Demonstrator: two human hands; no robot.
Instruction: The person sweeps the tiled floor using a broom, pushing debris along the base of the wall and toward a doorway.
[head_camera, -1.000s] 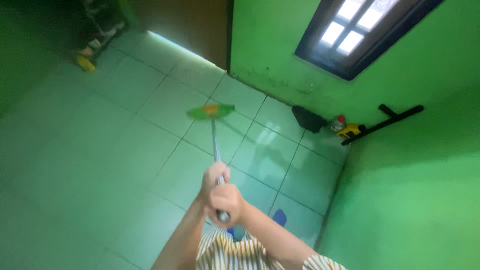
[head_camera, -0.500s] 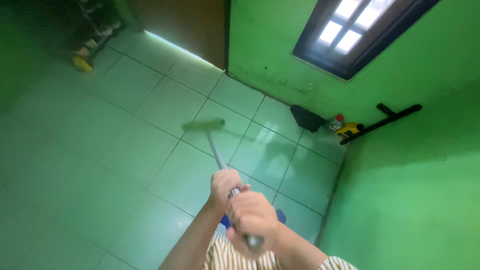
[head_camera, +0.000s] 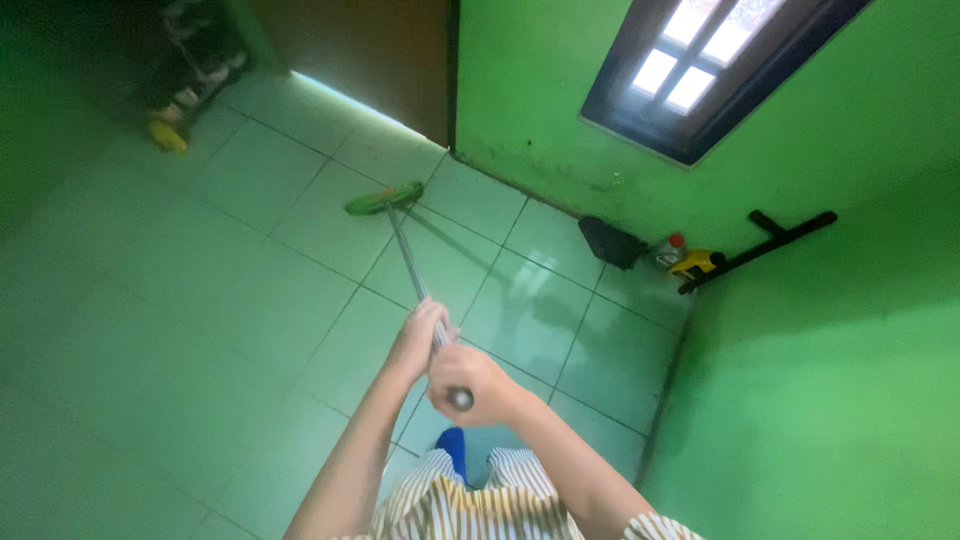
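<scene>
Both my hands grip a mop with a thin metal handle (head_camera: 408, 262). My left hand (head_camera: 419, 338) holds the shaft a little lower down, and my right hand (head_camera: 470, 385) closes over its top end. The green mop head (head_camera: 383, 199) rests flat on the pale tiled floor (head_camera: 250, 300), far out in front of me near the brown door (head_camera: 370, 45). The handle slants from my hands up and to the left.
A black dustpan (head_camera: 612, 242), a bottle with a red cap (head_camera: 671, 250), a yellow item (head_camera: 697, 263) and a black T-shaped tool (head_camera: 765, 245) lie along the green wall. A dark-framed window (head_camera: 690, 70) is above. Shoes and a yellow object (head_camera: 168, 135) sit far left.
The mop head has moved forward and left across the tiles, away from me toward the door. My hands pushed forward with the handle after having pulled it back.
</scene>
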